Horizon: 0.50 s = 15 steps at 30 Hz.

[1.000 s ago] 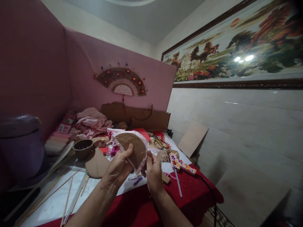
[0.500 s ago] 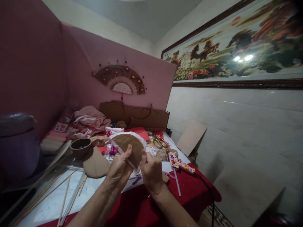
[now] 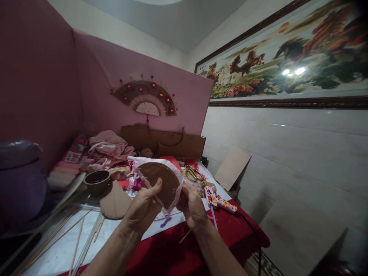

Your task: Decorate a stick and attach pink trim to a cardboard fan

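Note:
A fan-shaped brown cardboard piece (image 3: 162,180) with pale pink cloth round its edge is held up over the table. My left hand (image 3: 146,203) grips its lower left side, thumb lying on the brown face. At its right edge, my right hand (image 3: 193,203) pinches the pale cloth border; the fingertips are partly hidden. Behind the piece, a shiny magenta item (image 3: 135,183) shows. Another cardboard cutout (image 3: 115,201) lies left of my hands, beside a brown bowl (image 3: 97,181).
A flower-patterned glue gun (image 3: 220,201) lies on the right, its cord running off the red cloth (image 3: 230,239). Scissors (image 3: 194,173) lie behind. Thin sticks (image 3: 76,245) lie front left. A decorated fan (image 3: 146,96) hangs on the pink panel.
My right hand has shifted right and turned, its fingers now along the cloth edge instead of over the lower right of the piece. More of the right border shows.

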{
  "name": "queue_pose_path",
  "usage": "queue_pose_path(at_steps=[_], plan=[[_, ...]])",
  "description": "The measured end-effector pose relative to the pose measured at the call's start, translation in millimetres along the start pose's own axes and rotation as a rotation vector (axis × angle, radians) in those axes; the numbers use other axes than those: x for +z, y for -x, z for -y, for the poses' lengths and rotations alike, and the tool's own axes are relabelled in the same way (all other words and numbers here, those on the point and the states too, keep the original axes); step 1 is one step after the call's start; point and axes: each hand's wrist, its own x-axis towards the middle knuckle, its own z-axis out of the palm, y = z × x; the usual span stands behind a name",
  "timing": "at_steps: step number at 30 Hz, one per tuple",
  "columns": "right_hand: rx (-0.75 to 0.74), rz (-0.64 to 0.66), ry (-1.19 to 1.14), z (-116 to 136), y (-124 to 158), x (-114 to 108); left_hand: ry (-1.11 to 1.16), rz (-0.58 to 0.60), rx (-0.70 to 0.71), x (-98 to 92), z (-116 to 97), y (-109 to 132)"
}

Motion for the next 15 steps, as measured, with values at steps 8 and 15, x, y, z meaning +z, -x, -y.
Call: queue_pose_path(at_steps=[8, 15], plan=[[-0.01, 0.001, -0.015, 2, 5, 2, -0.034, -0.062, -0.011, -0.3, 1, 1], [-0.111, -0.035, 0.186, -8, 0, -3, -0.083, -0.077, -0.006, 0.5, 1, 1]])
